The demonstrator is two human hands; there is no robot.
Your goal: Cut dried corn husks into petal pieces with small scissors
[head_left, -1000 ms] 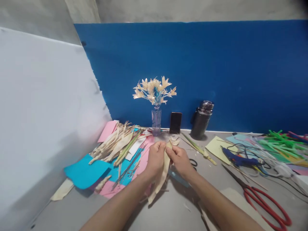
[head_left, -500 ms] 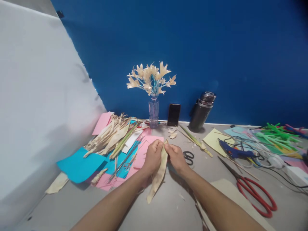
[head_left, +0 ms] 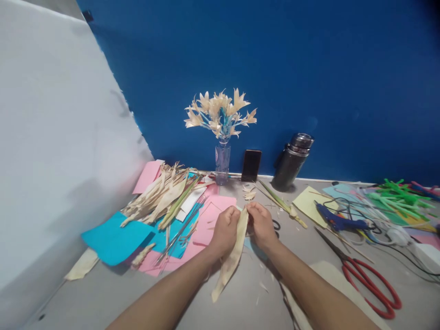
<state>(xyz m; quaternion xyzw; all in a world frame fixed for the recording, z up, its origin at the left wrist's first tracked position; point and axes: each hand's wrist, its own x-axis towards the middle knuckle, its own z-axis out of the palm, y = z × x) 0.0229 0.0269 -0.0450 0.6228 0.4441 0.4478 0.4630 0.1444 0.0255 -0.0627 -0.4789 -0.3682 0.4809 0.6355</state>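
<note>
A long, pale dried corn husk [head_left: 233, 259] hangs down between my hands over the table. My left hand [head_left: 226, 230] is closed on its upper end, fingers pinched together. From the other side, my right hand [head_left: 261, 224] pinches the same end near the tip. The fingertips of both hands almost meet, and what lies between them is partly hidden. Behind my right hand, small black-handled scissors [head_left: 276, 228] show only in part. Beyond the hands stand pale husk flowers [head_left: 220, 112] in a clear vase [head_left: 222, 165].
A heap of dried husks [head_left: 161, 188] lies left over blue paper [head_left: 117, 238] and pink sheets. A phone [head_left: 251, 165] and a dark flask [head_left: 292, 162] stand at the back. Rightward are a blue glue gun [head_left: 338, 217], cables, green pipe cleaners [head_left: 395, 195] and large red-handled scissors [head_left: 373, 284].
Both hands and the husk have shifted slightly right and lower in view, the whole scene drifting a little the same way. My right hand now covers more of the small scissors.
</note>
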